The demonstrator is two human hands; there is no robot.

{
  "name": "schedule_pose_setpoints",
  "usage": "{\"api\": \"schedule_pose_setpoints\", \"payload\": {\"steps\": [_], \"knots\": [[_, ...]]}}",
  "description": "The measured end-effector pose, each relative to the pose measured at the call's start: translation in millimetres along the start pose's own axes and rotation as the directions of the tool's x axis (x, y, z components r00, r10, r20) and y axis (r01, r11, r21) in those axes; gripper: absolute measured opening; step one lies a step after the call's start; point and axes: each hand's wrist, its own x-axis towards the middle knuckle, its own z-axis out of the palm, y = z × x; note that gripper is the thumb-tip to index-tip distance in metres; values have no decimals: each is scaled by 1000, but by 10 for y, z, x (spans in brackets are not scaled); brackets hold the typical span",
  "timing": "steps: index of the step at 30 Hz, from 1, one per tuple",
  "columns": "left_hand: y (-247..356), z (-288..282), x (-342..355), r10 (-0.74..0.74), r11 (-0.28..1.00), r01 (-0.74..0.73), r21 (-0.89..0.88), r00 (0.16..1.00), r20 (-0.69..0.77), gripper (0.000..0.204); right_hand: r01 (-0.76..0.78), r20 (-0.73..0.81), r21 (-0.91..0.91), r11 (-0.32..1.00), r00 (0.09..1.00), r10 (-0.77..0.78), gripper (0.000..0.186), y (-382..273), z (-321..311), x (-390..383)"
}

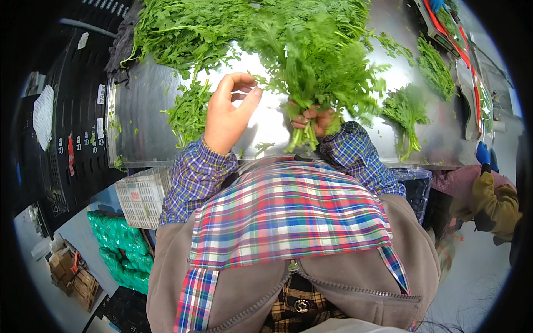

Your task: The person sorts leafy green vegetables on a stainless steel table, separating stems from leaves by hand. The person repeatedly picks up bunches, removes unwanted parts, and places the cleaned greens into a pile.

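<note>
My right hand (313,119) grips the stems of a bunch of serrated leafy greens (325,69) near the steel table's front edge; its upper leaves are slightly blurred. My left hand (232,111) is beside the bunch on the left, fingers curved and apart with nothing held, its fingertips near the outer leaves. Left of it lies a small heap of greens (183,114). A large pile of greens (183,30) covers the back of the steel table (139,139). Two smaller bunches, one nearer (402,111) and one farther (436,66), lie on the right.
Black crates (72,122) stand at the left, with a white crate (141,197) and green wrapped bags (119,250) below. A red-edged device (452,30) sits at the right. A co-worker's sleeve (491,200) and blue-gloved hand (486,155) show at the far right.
</note>
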Motion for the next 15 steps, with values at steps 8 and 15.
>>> {"api": "schedule_pose_setpoints", "payload": {"steps": [8,15], "knots": [[-246,120,47,-110,989,115,-93,993,51,29,-38,-746,-185,982,656,-115,22,-275,260,-31],[-381,66,38,-192,978,195,-78,981,36,38,-224,-847,-270,936,519,-119,34,-391,136,-113]]}}
